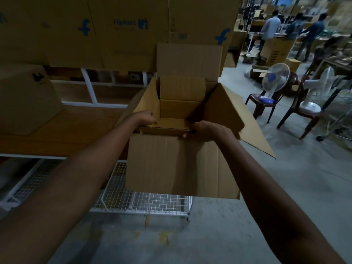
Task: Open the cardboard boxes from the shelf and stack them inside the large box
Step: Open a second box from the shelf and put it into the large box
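I hold an opened brown cardboard box (182, 164) in the air in front of me, its flaps spread outward and its inside empty. My left hand (145, 119) grips the near rim at the left corner, fingers curled over the edge. At the right corner of the same rim my right hand (206, 130) grips it. The near flap hangs down toward me, the far flap stands upright, and the right flap sticks out to the right.
A wooden shelf (66, 130) with white frame stands at left, with a closed carton (24, 100) on it and large printed cartons (118, 31) stacked above. A wire mesh rack (144, 202) lies below. Two chairs with fans (274, 86) and several people (270, 27) are at right.
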`<control>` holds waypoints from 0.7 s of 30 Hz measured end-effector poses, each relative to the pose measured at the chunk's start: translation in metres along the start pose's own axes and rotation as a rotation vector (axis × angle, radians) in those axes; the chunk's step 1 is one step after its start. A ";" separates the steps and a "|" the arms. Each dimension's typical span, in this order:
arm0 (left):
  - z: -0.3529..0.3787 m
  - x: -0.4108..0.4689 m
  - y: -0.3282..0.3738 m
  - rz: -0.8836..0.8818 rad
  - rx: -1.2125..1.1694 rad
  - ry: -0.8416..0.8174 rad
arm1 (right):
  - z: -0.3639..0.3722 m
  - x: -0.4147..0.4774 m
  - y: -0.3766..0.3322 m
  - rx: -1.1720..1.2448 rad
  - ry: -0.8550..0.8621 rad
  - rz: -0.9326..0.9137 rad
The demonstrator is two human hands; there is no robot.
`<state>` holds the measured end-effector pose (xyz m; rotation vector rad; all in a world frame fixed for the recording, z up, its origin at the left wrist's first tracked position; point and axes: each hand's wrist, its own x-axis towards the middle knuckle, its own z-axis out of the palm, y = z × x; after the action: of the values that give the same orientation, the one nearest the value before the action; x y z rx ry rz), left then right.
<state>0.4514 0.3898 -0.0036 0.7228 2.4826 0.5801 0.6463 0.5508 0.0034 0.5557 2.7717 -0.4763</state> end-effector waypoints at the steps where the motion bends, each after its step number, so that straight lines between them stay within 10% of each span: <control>1: 0.002 -0.002 -0.002 -0.003 0.005 -0.001 | 0.005 0.004 0.002 0.012 -0.003 0.014; 13: 0.010 -0.003 -0.002 0.179 0.327 0.311 | 0.004 0.015 0.016 0.054 0.217 0.057; 21: 0.037 -0.004 0.015 0.222 0.232 0.189 | 0.015 0.027 0.008 0.099 0.437 0.034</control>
<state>0.4812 0.4087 -0.0239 1.0883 2.6936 0.4602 0.6283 0.5610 -0.0211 0.8147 3.1547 -0.5417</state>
